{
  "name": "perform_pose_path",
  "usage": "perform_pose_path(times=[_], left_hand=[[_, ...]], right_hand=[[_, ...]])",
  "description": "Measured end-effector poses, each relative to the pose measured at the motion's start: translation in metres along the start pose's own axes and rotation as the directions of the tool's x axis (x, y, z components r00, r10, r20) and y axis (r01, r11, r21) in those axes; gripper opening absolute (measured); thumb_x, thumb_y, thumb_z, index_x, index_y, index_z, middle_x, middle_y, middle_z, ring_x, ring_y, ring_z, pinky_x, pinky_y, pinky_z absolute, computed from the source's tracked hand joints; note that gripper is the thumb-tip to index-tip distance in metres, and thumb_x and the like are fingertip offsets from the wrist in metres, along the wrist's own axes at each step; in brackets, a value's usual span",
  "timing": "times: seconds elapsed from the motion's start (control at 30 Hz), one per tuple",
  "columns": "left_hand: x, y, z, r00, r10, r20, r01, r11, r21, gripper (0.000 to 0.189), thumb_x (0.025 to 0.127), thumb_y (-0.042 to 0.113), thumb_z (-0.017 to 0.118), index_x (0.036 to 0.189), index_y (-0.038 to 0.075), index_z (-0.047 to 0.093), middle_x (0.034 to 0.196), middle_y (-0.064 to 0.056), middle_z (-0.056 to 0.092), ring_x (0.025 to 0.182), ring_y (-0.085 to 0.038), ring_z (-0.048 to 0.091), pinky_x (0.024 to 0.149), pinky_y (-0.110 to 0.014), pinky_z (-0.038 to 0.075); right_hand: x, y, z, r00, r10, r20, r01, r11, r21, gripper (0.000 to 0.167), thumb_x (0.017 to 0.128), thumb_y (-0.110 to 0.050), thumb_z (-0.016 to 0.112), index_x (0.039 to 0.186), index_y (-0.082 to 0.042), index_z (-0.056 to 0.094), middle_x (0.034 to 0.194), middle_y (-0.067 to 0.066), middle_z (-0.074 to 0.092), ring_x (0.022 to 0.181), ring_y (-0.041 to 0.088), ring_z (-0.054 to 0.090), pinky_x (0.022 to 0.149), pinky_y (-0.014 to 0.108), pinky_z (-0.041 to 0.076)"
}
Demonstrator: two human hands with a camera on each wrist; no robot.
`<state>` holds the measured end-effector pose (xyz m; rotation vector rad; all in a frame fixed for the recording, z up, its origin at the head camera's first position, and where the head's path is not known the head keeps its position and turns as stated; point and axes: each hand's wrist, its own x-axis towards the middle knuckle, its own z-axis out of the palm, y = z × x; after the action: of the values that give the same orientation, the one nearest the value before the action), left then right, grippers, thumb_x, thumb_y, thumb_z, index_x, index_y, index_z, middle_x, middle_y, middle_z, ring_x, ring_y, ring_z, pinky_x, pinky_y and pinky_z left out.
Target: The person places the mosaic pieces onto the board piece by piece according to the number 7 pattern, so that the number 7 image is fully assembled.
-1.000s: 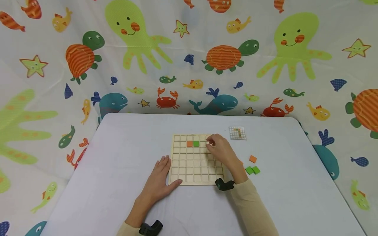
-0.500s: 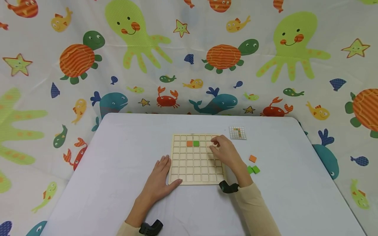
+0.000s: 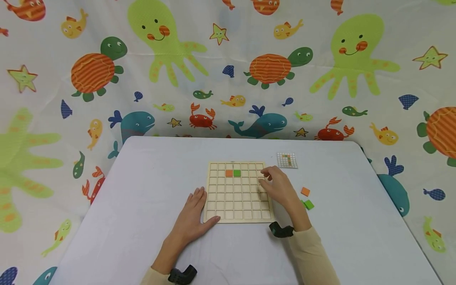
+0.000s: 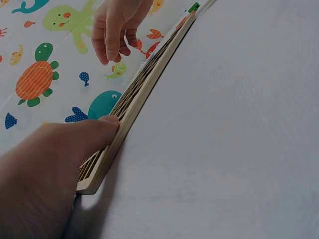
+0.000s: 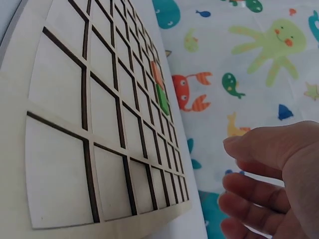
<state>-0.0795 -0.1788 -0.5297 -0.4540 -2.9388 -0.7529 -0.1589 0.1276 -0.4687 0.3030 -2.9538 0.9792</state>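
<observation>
A wooden grid board (image 3: 238, 222) lies on the white table, an orange tile (image 3: 229, 173) and a green tile (image 3: 237, 173) side by side in its second row from the back. My left hand (image 3: 190, 215) rests along the board's left edge with fingers straight. In the left wrist view, its thumb (image 4: 94, 133) touches the near rim. Over the board's right side hovers my right hand (image 3: 281, 188), fingers loosely bent. The right wrist view shows nothing between its thumb (image 5: 259, 144) and fingers, apart from the grid.
Right of the board lie a loose orange tile (image 3: 305, 191) and green tiles (image 3: 309, 204), partly hidden by the right wrist. A small card with a coloured grid pattern (image 3: 286, 160) lies behind them. A sea-animal cloth (image 3: 228, 47) hangs beyond the table's far edge.
My right hand has drifted right and slightly nearer across the board, covering more of the loose tiles. The left hand and the two tiles in the grid have stayed in place.
</observation>
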Motion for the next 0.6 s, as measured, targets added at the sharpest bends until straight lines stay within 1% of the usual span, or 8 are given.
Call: perform_pose_path(times=[0.3, 0.6], left_hand=[[0.0, 0.001, -0.001, 1.0, -0.008, 0.004, 0.008, 1.0, -0.002, 0.095, 0.085, 0.057, 0.069, 0.151, -0.006, 0.038, 0.161, -0.019, 0.034, 0.153, -0.033, 0.027, 0.126, -0.048, 0.025], [-0.001, 0.001, -0.001, 1.0, -0.009, 0.002, 0.009, 1.0, -0.013, 0.096, 0.085, 0.057, 0.069, 0.151, -0.005, 0.038, 0.162, -0.019, 0.033, 0.153, -0.033, 0.027, 0.126, -0.047, 0.024]], right_hand=[[-0.009, 0.009, -0.005, 0.999, -0.007, -0.041, 0.008, 1.0, 0.005, 0.032, 0.093, -0.02, 0.068, 0.119, -0.002, 0.066, 0.108, 0.011, 0.064, 0.096, 0.025, 0.06, 0.08, 0.038, 0.054], [-0.018, 0.018, -0.01, 0.998, 0.024, -0.057, -0.024, 1.0, 0.002, 0.032, 0.091, -0.019, 0.069, 0.119, -0.003, 0.066, 0.108, 0.011, 0.065, 0.096, 0.026, 0.061, 0.081, 0.038, 0.052]])
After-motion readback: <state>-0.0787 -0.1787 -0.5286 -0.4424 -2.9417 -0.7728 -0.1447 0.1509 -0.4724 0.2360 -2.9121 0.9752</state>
